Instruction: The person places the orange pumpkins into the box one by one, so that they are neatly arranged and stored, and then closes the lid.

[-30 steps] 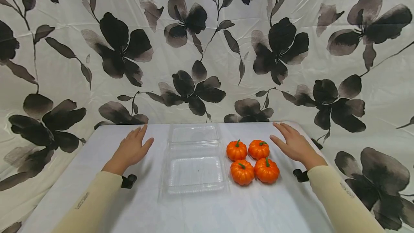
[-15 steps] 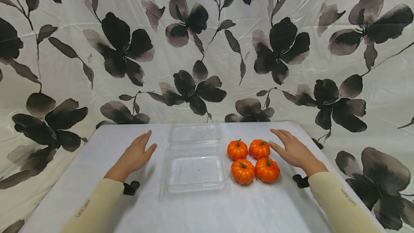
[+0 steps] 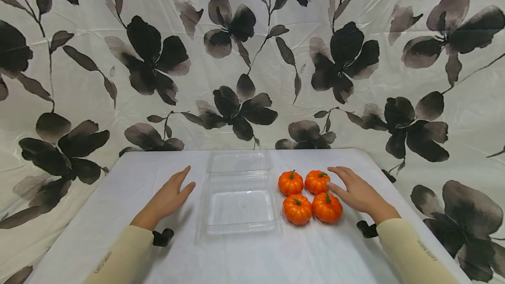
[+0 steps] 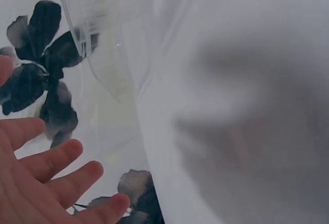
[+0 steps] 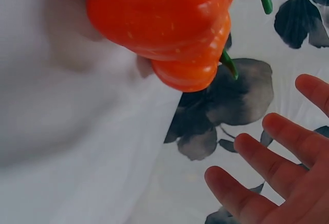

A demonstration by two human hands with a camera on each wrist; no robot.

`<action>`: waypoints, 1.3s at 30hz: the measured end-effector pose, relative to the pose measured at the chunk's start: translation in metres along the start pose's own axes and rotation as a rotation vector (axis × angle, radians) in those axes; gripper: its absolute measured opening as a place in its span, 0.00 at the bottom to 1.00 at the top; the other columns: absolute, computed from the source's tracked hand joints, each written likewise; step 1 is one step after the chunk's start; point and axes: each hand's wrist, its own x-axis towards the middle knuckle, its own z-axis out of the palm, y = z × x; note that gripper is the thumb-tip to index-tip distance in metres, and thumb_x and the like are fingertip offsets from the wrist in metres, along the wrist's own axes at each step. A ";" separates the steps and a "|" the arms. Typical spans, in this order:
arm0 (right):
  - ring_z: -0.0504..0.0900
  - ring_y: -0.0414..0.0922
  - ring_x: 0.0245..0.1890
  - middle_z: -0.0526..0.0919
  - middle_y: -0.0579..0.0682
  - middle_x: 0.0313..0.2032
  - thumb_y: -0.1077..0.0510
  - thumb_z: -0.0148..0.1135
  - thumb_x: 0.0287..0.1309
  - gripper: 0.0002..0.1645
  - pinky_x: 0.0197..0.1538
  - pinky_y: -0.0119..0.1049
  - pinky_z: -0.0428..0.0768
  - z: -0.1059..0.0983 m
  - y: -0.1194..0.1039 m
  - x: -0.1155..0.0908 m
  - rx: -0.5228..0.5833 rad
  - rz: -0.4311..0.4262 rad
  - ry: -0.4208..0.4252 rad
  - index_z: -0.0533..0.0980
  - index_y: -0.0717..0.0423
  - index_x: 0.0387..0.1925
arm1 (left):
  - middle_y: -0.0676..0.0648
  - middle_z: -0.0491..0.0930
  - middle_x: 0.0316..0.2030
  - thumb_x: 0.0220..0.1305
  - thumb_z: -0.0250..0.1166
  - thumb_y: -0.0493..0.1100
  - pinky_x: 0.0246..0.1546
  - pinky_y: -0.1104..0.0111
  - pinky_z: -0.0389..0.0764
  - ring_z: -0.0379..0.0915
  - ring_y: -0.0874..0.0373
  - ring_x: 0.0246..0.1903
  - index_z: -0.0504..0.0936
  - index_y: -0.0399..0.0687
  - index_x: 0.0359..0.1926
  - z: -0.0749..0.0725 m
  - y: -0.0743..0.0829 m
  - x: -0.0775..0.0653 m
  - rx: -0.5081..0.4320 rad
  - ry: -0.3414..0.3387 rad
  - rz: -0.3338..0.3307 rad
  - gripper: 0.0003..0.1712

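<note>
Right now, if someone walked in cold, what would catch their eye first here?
Four orange pumpkins clustered on the white table, just right of an open clear box. The right hand is spread beside them, the left hand is flat left of the box, and a black-flowered cloth hangs behind.

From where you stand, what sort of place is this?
Probably a staged recording corner, not a real kitchen: a flower-print sheet hangs as backdrop behind a white-covered table holding only a clear clamshell box and four toy pumpkins.

Four small orange pumpkins with green stems sit upright, apparently touching, beside an open clear clamshell box.
</note>
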 end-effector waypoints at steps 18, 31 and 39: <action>0.67 0.64 0.65 0.65 0.59 0.68 0.32 0.52 0.62 0.41 0.62 0.67 0.65 0.017 0.002 -0.007 0.041 -0.002 -0.008 0.62 0.47 0.70 | 0.35 0.55 0.73 0.72 0.43 0.64 0.67 0.39 0.57 0.51 0.35 0.71 0.49 0.49 0.76 0.018 0.010 -0.008 -0.098 -0.012 0.040 0.41; 0.70 0.63 0.63 0.66 0.60 0.67 0.29 0.54 0.58 0.44 0.61 0.65 0.69 0.025 0.002 -0.013 0.048 0.015 -0.087 0.65 0.48 0.68 | 0.32 0.61 0.69 0.74 0.47 0.51 0.66 0.40 0.59 0.56 0.35 0.69 0.51 0.46 0.76 0.035 0.013 -0.014 -0.164 -0.023 0.029 0.35; 0.71 0.61 0.62 0.70 0.59 0.64 0.30 0.57 0.57 0.43 0.62 0.62 0.69 0.031 0.003 -0.013 0.055 -0.024 -0.089 0.68 0.51 0.65 | 0.33 0.60 0.70 0.74 0.46 0.51 0.64 0.39 0.62 0.57 0.35 0.69 0.47 0.49 0.77 0.041 0.015 -0.016 -0.211 -0.062 -0.008 0.35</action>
